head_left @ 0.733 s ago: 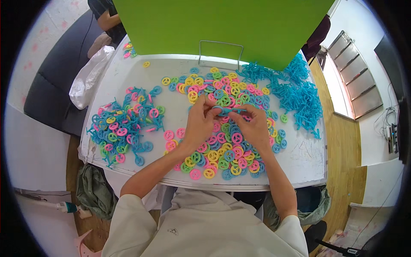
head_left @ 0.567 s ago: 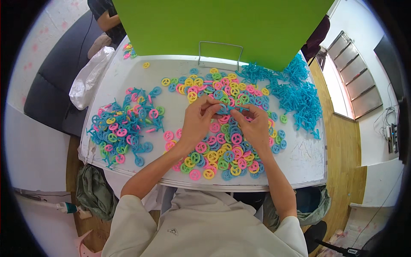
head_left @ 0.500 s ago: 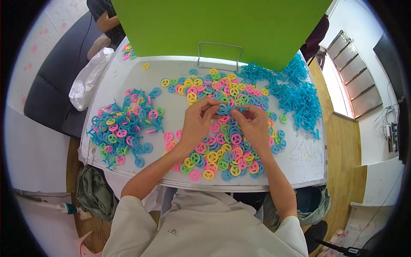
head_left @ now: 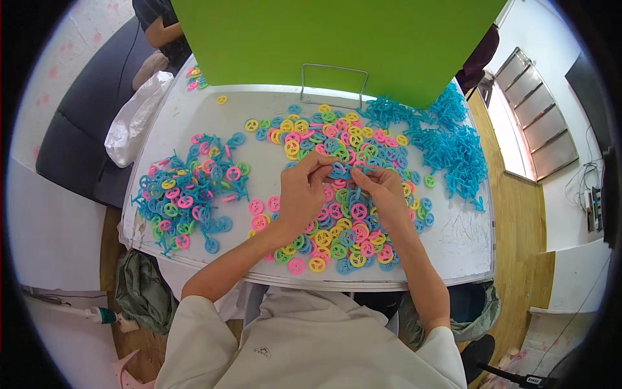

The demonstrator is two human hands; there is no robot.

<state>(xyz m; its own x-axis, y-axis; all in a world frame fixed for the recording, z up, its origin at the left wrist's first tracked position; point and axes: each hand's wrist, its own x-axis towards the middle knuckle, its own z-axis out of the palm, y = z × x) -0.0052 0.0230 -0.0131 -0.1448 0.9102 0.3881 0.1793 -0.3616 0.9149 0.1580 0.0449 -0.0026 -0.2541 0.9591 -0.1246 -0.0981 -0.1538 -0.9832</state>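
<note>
My left hand (head_left: 303, 194) is closed in a pinch on a small blue spoked plastic wheel (head_left: 339, 170). My right hand (head_left: 383, 194) pinches a blue plastic stem piece (head_left: 369, 170), whose near end meets the wheel; the fingers partly cover the joint. Both hands hover over a broad pile of loose spoked wheels (head_left: 337, 249) in pink, yellow, green and blue. To the left lies a heap of blue stems with wheels on them (head_left: 184, 188). A tangled mound of bare blue stems (head_left: 453, 146) spreads at the far right.
A white table (head_left: 447, 256) bears everything. Behind it rises a green panel (head_left: 337, 45), with a bent metal wire frame (head_left: 334, 65) before it. A white plastic bag (head_left: 137, 120) hangs over the left edge. Another person's arm (head_left: 162, 32) shows at the upper left.
My hands have stayed over the pile, still pinching the wheel and the stem piece. My right fingers have shifted slightly around the stem. The view has drifted a little.
</note>
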